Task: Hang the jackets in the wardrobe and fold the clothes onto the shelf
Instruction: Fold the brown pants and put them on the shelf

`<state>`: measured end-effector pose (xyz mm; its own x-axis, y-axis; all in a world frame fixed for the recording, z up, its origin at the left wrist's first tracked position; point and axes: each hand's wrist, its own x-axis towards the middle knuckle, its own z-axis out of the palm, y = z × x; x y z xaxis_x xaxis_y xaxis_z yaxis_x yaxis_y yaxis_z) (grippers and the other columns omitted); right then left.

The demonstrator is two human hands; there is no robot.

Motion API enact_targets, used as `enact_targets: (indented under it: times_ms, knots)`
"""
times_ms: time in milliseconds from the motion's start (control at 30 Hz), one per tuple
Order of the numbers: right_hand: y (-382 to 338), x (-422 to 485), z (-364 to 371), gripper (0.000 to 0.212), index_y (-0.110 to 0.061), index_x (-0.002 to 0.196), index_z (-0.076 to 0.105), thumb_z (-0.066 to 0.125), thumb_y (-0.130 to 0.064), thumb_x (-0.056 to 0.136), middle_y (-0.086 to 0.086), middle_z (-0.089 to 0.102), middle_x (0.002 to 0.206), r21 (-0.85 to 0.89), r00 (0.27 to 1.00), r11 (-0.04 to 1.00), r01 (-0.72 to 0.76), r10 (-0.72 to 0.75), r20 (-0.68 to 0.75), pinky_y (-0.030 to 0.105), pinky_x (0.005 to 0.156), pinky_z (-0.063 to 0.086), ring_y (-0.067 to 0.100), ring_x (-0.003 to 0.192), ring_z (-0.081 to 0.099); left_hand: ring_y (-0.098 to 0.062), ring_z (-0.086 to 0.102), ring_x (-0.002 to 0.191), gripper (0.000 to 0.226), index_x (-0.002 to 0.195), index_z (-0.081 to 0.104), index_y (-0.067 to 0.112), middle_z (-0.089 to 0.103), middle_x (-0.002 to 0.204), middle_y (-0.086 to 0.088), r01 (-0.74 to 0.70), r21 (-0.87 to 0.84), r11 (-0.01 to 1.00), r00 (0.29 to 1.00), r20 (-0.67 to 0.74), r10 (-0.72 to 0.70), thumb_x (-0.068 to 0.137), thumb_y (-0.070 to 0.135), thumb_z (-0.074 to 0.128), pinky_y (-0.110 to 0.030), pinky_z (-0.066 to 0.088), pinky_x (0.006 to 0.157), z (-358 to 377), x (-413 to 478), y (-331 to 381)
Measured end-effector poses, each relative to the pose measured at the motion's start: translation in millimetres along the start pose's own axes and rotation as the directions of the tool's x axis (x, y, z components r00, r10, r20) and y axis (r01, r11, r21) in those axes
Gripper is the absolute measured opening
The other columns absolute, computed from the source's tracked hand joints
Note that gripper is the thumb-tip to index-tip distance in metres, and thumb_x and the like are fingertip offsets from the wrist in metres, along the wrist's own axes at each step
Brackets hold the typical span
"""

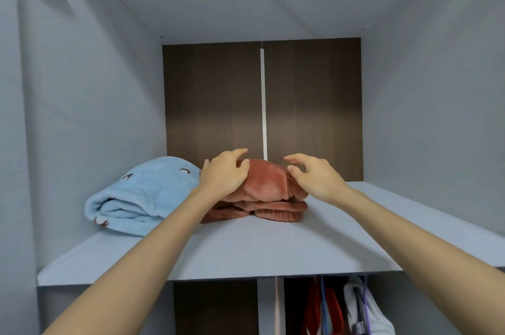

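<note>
A folded rust-brown fleece garment (269, 192) lies on the grey wardrobe shelf (246, 247), near the back. My left hand (224, 173) rests on its left top, fingers bent over the fabric. My right hand (314, 174) hovers at its right side with relaxed, slightly curved fingers, the thumb touching the cloth. A folded light-blue fleece garment (139, 195) with small dark marks sits just left of the brown one, touching it.
The shelf's right half is bare grey board. Grey side walls close in left and right, with a dark wood back panel (311, 105). Below the shelf hang a red garment (325, 307) and a white jacket (366, 310) on hangers.
</note>
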<state>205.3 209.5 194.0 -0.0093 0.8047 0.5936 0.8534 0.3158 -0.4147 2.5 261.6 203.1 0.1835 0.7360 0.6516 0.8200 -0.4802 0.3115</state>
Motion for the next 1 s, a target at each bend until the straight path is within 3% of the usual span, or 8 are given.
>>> enact_targets:
  times_ms: [100,200,333,500,667,767,1000]
  knots:
    - [-3.6,-30.2,-18.8,0.035,-0.029,0.13,0.055,0.046,-0.024,0.096,-0.006,0.059,0.132,-0.001,1.0,1.0,0.028,-0.028,-0.013,0.041,0.102,0.043,0.015,0.122,0.053,-0.023,0.044,0.13,0.043,0.14,0.044,0.029,0.05,0.141,0.0,-0.053,-0.019,0.998,0.997,-0.059,0.052,0.097,0.034,0.042,-0.05,0.026,0.113,-12.6,-26.7,25.4]
    - [-4.6,-62.9,-34.2,0.035,-0.028,0.124,0.059,0.047,-0.017,0.093,-0.008,0.063,0.123,0.041,0.999,0.998,0.04,-0.039,-0.036,0.038,0.097,0.047,0.013,0.113,0.057,-0.021,0.045,0.13,0.042,0.138,0.047,0.029,0.05,0.141,0.002,-0.083,-0.052,0.995,0.991,-0.11,0.077,0.096,0.033,0.044,-0.038,0.035,0.108,-22.2,-60.8,49.2]
    - [-2.2,-110.1,-49.0,0.029,-0.028,0.114,0.064,0.05,-0.016,0.092,-0.015,0.065,0.109,0.158,0.997,0.986,0.051,-0.042,-0.06,0.021,0.083,0.042,0.003,0.093,0.056,-0.017,0.048,0.126,0.041,0.137,0.048,0.028,0.051,0.14,0.004,-0.113,-0.092,0.989,0.99,-0.096,0.104,0.096,0.031,0.044,-0.035,0.042,0.101,-28.9,-114.1,78.9]
    - [0.1,-172.5,-58.4,0.022,-0.031,0.11,0.063,0.053,-0.022,0.093,-0.016,0.062,0.101,0.18,0.999,0.983,0.02,-0.011,-0.053,0.03,0.073,0.05,0.007,0.071,0.059,-0.013,0.049,0.123,0.04,0.136,0.05,0.028,0.053,0.137,0.004,-0.098,-0.131,0.986,0.994,-0.064,0.091,0.096,0.031,0.046,-0.031,0.042,0.098,-31.2,-190.1,105.2]
    - [-1.9,-235.2,-61.5,0.021,-0.028,0.111,0.064,0.053,-0.022,0.094,-0.014,0.063,0.098,0.236,1.0,0.972,-0.013,0.017,-0.016,0.017,0.063,0.043,-0.001,0.07,0.056,-0.014,0.047,0.125,0.041,0.138,0.047,0.027,0.051,0.139,0.003,-0.036,-0.142,0.989,0.999,-0.001,0.036,0.097,0.032,0.045,-0.029,0.037,0.099,-40.1,-254.2,122.2]
    - [-7.8,-267.1,-67.2,0.021,-0.027,0.111,0.065,0.054,-0.02,0.094,-0.013,0.065,0.095,0.252,0.999,0.967,-0.038,0.043,-0.016,0.012,0.064,0.04,-0.001,0.073,0.056,-0.012,0.052,0.118,0.041,0.138,0.047,0.029,0.055,0.133,0.003,-0.017,-0.178,0.984,0.999,0.029,0.022,0.097,0.033,0.046,-0.023,0.038,0.089,-47.8,-283.2,129.7]
    - [-33.2,-347.2,-86.3,0.022,-0.029,0.11,0.064,0.055,-0.019,0.093,-0.016,0.064,0.091,0.221,0.988,0.967,-0.123,0.14,-0.061,0.003,0.062,0.04,-0.002,0.08,0.06,-0.01,0.054,0.118,0.039,0.136,0.048,0.028,0.057,0.131,0.004,-0.087,-0.25,0.964,0.989,0.096,0.115,0.097,0.032,0.046,-0.023,0.04,0.092,-65.4,-338.8,143.9]
